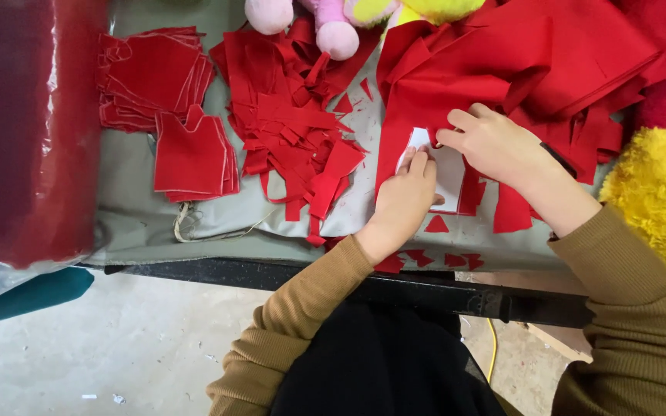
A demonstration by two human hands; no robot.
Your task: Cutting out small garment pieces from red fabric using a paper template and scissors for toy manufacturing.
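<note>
On the counter [156, 223], a stack of cut pieces [192, 158] lies at the left, the scrap heap [294, 135] just to its right. Further right, a paper template [445, 173] sits on the fabric sheet [502, 69] — both hands on it — with plush toys [333, 23] behind.

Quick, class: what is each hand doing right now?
Left hand: flat, pressing the white paper template onto red fabric.
Right hand: fingers curled on the template's top edge.

Grey-covered table [148, 223] bearing red fabric pieces [294, 131].
</note>
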